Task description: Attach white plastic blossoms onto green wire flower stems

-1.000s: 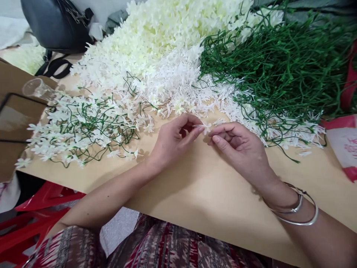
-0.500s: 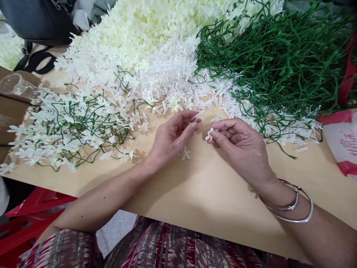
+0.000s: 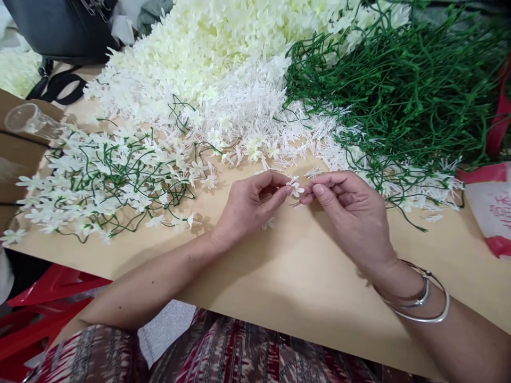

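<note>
L hand (image 3: 249, 205) + R hand (image 3: 351, 213) both pinched shut on one white flower head (image 3: 296, 187), just above table (image 3: 303, 276).

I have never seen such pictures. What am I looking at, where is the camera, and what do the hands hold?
There is no machine: these are a person's two bare hands. The camera sits on the person's head and looks down, so the arms enter from below. The left hand and right hand pinch one small flower between their fingertips. On the table lie a heap of cream flowers, white spiky pieces, green stems and, at the left, sprigs with flowers on them.
</note>
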Demonstrator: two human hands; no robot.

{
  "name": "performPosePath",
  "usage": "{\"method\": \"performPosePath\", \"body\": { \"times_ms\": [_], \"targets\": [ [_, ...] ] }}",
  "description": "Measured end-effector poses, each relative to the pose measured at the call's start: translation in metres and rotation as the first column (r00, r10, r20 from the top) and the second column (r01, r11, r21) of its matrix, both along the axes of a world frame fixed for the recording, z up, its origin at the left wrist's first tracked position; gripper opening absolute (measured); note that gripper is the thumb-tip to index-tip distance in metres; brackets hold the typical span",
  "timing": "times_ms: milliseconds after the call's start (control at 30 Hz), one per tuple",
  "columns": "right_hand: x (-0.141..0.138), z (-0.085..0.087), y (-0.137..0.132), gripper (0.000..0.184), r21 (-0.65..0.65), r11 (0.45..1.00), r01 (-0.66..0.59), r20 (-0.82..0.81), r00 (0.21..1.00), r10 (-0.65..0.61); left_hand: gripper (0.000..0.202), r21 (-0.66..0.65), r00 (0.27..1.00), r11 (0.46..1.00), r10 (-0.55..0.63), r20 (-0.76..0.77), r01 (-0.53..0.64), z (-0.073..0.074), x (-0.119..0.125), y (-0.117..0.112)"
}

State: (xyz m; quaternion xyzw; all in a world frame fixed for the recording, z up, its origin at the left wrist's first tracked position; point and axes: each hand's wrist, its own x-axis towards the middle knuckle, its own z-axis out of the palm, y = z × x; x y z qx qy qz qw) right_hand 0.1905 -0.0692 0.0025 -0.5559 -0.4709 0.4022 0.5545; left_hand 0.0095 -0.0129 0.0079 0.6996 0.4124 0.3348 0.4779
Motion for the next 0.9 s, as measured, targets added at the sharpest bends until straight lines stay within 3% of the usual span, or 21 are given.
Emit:
{"method": "performPosePath", "body": {
  "times_ms": [233, 400, 533, 633, 700, 767, 833, 900],
  "targets": [
    [-0.0005, -0.0028, -0.0024, 0.006, -0.001, 0.997, -0.079, 0.129, 0.988, 0.078, 0.030, -0.183, 0.994, 0.983, -0.009, 0.111, 0.029, -0.0009, 0.0001, 0.0019],
    [0.0007, -0.0009, -0.0020, 0.014, -0.007, 0.994, -0.110, 0.168, 0.980, 0.110, 0.040, -0.271, 0.968, 0.954, -0.063, 0.242, 0.129, -0.0013, 0.0005, 0.0064],
    [0.0032, 0.0010, -0.0008, 0.014, -0.017, 0.997, -0.082, 0.104, 0.991, 0.083, 0.034, -0.204, 0.977, 0.979, 0.045, 0.210, -0.001, -0.0031, -0.0024, 0.0093],
    [0.0052, 0.0017, -0.0004, 0.013, -0.047, 0.997, -0.068, 0.066, 0.995, 0.071, 0.032, -0.034, 0.987, 0.995, 0.097, 0.126, -0.094, -0.0009, -0.0051, 0.0083],
    [0.0059, 0.0024, -0.0003, 0.014, -0.050, 0.996, -0.074, 0.064, 0.995, 0.077, 0.034, 0.101, 0.995, 0.993, 0.060, 0.081, -0.068, 0.0015, -0.0052, 0.0062],
    [0.0056, 0.0033, -0.0003, 0.015, -0.028, 0.996, -0.090, 0.076, 0.993, 0.092, 0.027, 0.155, 0.997, 0.988, -0.031, 0.065, 0.020, 0.0026, -0.0037, 0.0039],
    [0.0044, 0.0036, -0.0004, 0.016, -0.008, 0.993, -0.118, 0.099, 0.988, 0.118, 0.019, 0.101, 0.987, 0.989, -0.120, 0.107, 0.109, 0.0015, -0.0015, 0.0022],
    [0.0028, 0.0027, -0.0008, 0.016, 0.003, 0.990, -0.144, 0.128, 0.982, 0.142, 0.022, 0.007, 0.980, 0.991, -0.134, 0.146, 0.134, -0.0011, 0.0000, 0.0016]
  ]
}}
